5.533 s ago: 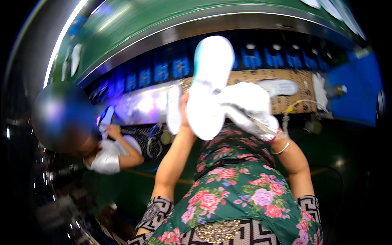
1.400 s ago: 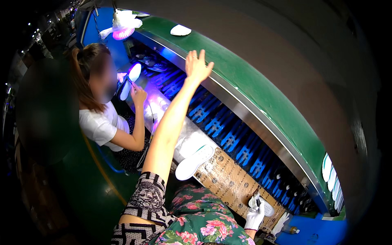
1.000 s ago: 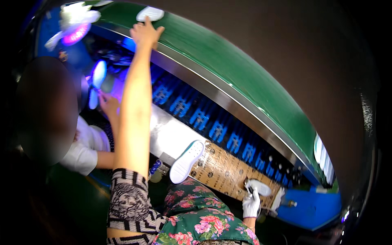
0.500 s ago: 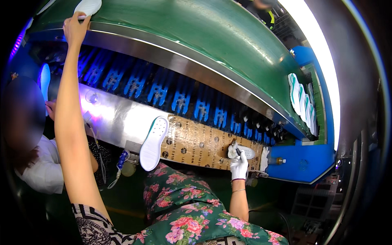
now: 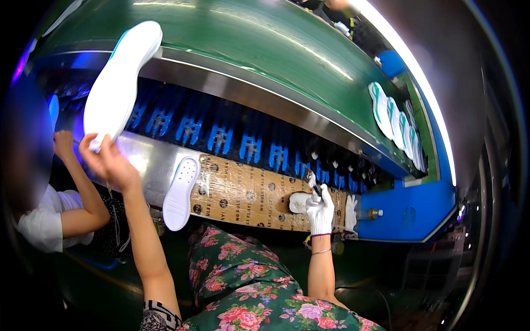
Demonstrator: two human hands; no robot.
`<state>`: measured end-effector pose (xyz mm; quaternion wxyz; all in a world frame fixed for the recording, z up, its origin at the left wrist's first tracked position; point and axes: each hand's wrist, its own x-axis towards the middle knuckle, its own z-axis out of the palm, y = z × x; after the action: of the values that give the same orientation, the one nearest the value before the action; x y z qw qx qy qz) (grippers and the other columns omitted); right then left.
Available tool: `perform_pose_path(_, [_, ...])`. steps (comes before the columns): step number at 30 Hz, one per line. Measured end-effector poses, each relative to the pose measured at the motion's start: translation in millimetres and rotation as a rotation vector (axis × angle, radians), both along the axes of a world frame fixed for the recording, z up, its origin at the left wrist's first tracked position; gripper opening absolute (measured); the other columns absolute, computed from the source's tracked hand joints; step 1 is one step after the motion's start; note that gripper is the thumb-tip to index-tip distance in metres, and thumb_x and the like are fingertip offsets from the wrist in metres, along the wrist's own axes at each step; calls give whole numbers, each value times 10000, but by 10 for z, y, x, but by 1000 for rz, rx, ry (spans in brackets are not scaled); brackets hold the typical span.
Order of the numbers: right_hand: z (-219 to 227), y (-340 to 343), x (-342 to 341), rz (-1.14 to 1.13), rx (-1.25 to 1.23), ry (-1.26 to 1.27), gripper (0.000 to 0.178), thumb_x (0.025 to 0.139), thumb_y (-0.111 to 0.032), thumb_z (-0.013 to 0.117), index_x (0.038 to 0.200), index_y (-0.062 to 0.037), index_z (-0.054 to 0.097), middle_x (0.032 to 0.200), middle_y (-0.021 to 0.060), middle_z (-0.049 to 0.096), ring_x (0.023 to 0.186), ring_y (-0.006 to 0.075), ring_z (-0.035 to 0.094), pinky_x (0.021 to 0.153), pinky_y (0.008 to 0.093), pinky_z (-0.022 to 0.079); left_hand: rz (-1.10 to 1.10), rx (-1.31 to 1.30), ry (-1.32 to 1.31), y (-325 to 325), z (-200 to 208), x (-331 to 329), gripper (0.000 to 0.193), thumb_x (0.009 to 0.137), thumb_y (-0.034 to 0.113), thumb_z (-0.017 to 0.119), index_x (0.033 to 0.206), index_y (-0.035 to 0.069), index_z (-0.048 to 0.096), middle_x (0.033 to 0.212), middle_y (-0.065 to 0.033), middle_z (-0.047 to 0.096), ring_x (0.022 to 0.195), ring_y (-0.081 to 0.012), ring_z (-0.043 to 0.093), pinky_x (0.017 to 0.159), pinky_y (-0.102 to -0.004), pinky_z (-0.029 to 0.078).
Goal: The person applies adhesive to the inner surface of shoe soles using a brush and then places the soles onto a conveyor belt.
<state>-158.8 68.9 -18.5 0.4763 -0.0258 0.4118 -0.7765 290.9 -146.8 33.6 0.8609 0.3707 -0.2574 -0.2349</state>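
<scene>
My bare left hand [image 5: 110,163] pinches the lower end of a white shoe sole [image 5: 121,83], which is raised at the left in front of the green belt. A teal line runs along the sole's upper left edge. My right hand [image 5: 320,212], in a white knit glove, is closed on a small brush [image 5: 314,186] with a dark handle and a pale, smeared tip. Just left of the glove stands a small pot [image 5: 300,203] with whitish matter at its top. Another white sole [image 5: 181,193] with small holes lies across the ledge, its heel past the front edge.
Brown printed cardboard [image 5: 243,193] covers the ledge. Behind it run blue metal brackets [image 5: 221,132] below the green belt [image 5: 237,33]. Several white-and-green soles [image 5: 395,124] overlap at the belt's right end. A white glove [image 5: 350,212] lies near a small bottle [image 5: 372,213]. A co-worker's arm [image 5: 83,204] is at left.
My left hand has brought the sole from the belt down and toward me, turning it upright. My right hand has lifted the brush from the pot. The whole view has shifted slightly.
</scene>
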Motion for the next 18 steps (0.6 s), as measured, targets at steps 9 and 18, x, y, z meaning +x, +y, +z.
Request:
perform_pose_path(9, [601, 30, -82, 96, -278, -158, 114, 940, -142, 604, 909, -36, 635, 1107, 165, 653, 616, 124, 528, 573, 261, 434, -416, 302, 48, 580, -113, -362, 352, 990, 189, 434, 1278, 13, 532, 1172, -152, 609, 1058, -265, 626, 911, -371, 521])
perform_pose_path(18, [1109, -63, 482, 444, -393, 19, 148, 853, -55, 700, 981, 14, 673, 863, 99, 666, 675, 151, 642, 548, 225, 514, -1460, 659, -76, 898, -479, -1720, 313, 1001, 286, 465, 1095, 15, 591, 876, -83, 678, 735, -199, 690, 648, -324, 604])
